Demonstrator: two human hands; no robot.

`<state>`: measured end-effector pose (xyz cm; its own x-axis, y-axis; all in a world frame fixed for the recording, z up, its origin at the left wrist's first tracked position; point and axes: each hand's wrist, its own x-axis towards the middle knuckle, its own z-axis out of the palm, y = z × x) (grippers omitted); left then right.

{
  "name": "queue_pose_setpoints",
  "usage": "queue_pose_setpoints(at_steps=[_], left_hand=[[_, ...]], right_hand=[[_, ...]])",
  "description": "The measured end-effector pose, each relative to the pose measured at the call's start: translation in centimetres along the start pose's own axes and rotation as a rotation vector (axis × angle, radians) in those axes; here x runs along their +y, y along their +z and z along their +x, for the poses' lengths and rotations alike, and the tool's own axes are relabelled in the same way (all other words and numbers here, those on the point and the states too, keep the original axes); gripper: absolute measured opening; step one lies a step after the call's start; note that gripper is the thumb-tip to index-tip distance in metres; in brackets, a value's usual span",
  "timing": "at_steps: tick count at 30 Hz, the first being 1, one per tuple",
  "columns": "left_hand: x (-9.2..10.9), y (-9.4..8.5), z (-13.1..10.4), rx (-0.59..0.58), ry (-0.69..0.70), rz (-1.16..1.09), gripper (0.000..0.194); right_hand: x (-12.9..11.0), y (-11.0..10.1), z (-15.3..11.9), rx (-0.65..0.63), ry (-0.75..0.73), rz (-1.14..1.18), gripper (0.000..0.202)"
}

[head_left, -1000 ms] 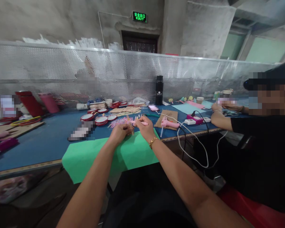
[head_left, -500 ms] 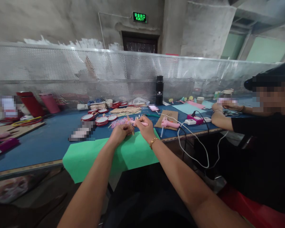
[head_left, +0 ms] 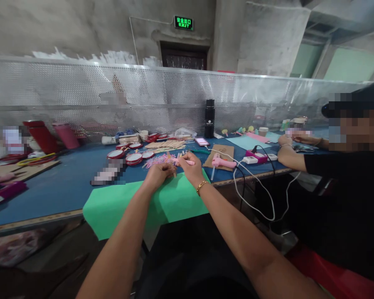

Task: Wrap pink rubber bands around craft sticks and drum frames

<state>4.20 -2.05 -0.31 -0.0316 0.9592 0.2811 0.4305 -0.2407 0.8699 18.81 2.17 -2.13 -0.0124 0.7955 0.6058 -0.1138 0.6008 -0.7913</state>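
Note:
My left hand (head_left: pixel 158 173) is closed, pinching a flat wooden craft stick (head_left: pixel 175 175) that stands at a slant. My right hand (head_left: pixel 190 167) is wrapped round a pink pen-like tool (head_left: pixel 190 162), whose tip meets the stick. What kind of tool it is, I cannot make out. Both hands are over the far edge of a green sheet (head_left: pixel 118 203), which hangs down over the table's front edge. Just behind the hands lies a heap of thin pink and purple strips (head_left: pixel 156 160).
Right of my hands, a pink glue gun (head_left: pixel 222 162) rests on cardboard (head_left: pixel 222 150), with cables looping past the table edge. Small red-rimmed drums (head_left: pixel 133 158), wooden sticks (head_left: pixel 165 144) and a black bottle (head_left: pixel 209 118) stand behind. A co-worker (head_left: pixel 339 178) sits at the right.

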Motion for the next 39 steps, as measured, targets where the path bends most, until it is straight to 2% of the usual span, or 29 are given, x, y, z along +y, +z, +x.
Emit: queue_pose_setpoints(at_steps=[6, 11, 15, 19, 24, 28, 32, 36, 39], left_hand=[[0.1, 0.0, -0.1, -0.01, 0.011, -0.001, 0.028], [0.3, 0.0, -0.2, 0.012, -0.006, 0.013, 0.029], [0.3, 0.0, -0.1, -0.007, 0.02, 0.015, 0.03], [0.0, -0.1, 0.0, 0.001, 0.015, 0.008, 0.029], [-0.6, -0.1, 0.2, -0.01, 0.009, 0.006, 0.03], [-0.7, -0.1, 0.2, 0.003, 0.001, 0.015, 0.032], [-0.4, -0.2, 0.1, 0.001, 0.005, 0.042, 0.032], [0.2, -0.1, -0.1, 0.013, 0.003, 0.053, 0.032], [0.4, -0.1, -0.2, 0.008, 0.003, 0.033, 0.032]], right_hand=[[0.1, 0.0, 0.1, -0.036, -0.039, -0.015, 0.025], [0.2, 0.0, 0.1, 0.018, -0.014, 0.004, 0.02], [0.3, 0.1, 0.1, -0.044, -0.008, 0.016, 0.023], [0.2, 0.0, 0.1, 0.002, 0.008, 0.053, 0.02], [0.3, 0.1, 0.1, -0.033, -0.005, 0.008, 0.019], [0.5, 0.1, 0.1, 0.005, 0.022, 0.059, 0.017], [0.4, 0.1, 0.0, -0.036, 0.011, 0.01, 0.02], [0.0, 0.0, 0.0, 0.021, 0.028, 0.036, 0.018], [-0.1, -0.1, 0.0, -0.007, 0.012, 0.025, 0.02]])
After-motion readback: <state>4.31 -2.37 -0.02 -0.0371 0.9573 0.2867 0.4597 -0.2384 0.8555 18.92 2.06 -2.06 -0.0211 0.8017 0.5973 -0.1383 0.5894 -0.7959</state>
